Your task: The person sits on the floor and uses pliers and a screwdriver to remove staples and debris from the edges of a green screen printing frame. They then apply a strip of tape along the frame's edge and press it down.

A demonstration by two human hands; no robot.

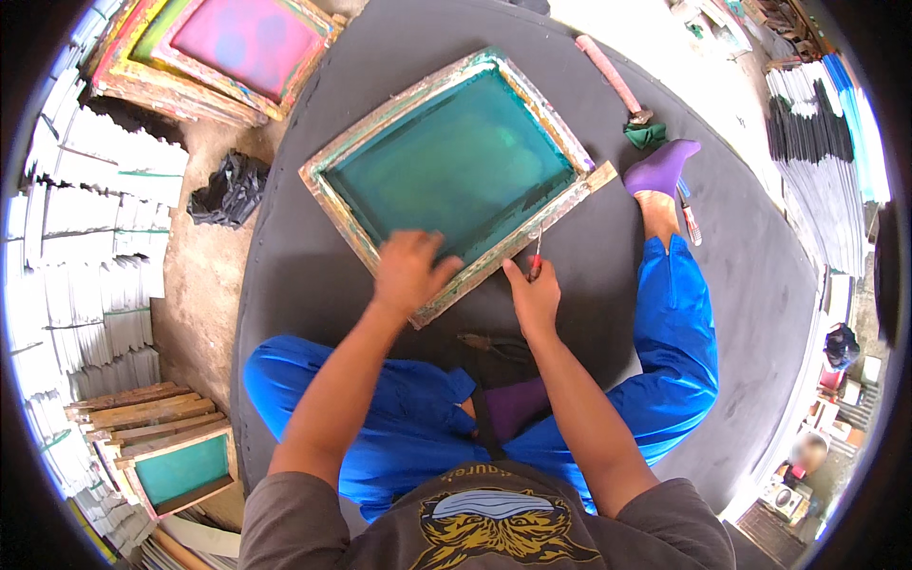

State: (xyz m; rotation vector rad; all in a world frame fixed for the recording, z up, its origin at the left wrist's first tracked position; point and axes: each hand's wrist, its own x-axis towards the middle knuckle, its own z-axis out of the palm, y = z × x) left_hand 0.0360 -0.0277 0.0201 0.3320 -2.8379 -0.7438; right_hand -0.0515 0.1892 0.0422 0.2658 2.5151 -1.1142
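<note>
A wooden screen-printing frame (359, 211) with green mesh lies at a slant on the dark mat in front of me. My left hand (408, 272) is over its near left edge, fingers and thumb apart, reaching onto the mesh; the fingertips are slightly blurred. My right hand (534, 296) is closed around a small screwdriver (537, 262) with a red handle, its thin metal shaft pointing up beside the frame's near right side. Pliers (494, 346) with dark jaws lie on the mat between my hands and my lap.
A hammer (613, 78) with a pink handle lies at the far right, its head by a green cloth (646, 135). Another hand tool (691, 224) rests beside my foot. Painted frames (285, 95), a black bag (228, 190) and stacked sheets (100, 252) stand left of the mat.
</note>
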